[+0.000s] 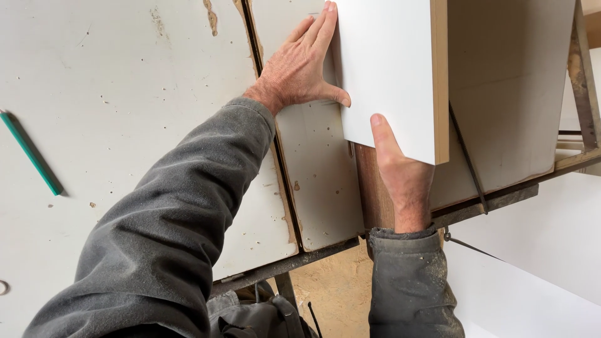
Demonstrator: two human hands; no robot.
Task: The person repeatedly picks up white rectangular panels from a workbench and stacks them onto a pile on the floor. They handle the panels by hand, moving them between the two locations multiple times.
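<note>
The left hand [299, 66] lies flat and open on the worn white worktop [125, 94], its fingers stretched along the left edge of the white laminated board [388, 75] and its thumb tucked against the board's near left corner, so it holds nothing but seems to press sideways to keep that edge from drifting. The right hand [404, 175] comes up under the board's near end: the thumb lies on the white top face, while the remaining fingers are hidden beneath, so it appears closed on the board in a pinch, most likely bearing its weight and steering it. The board sits between the two hands, above the right wrist and to the right of the left palm, partly over the worktop and partly over a brown strip [374, 188] just left of the right hand. Its long axis runs away from the person, the far end out of view, its bare raw-wood edge facing right. Well to the left of both hands, a green pencil [31, 153] lies on the worktop.
</note>
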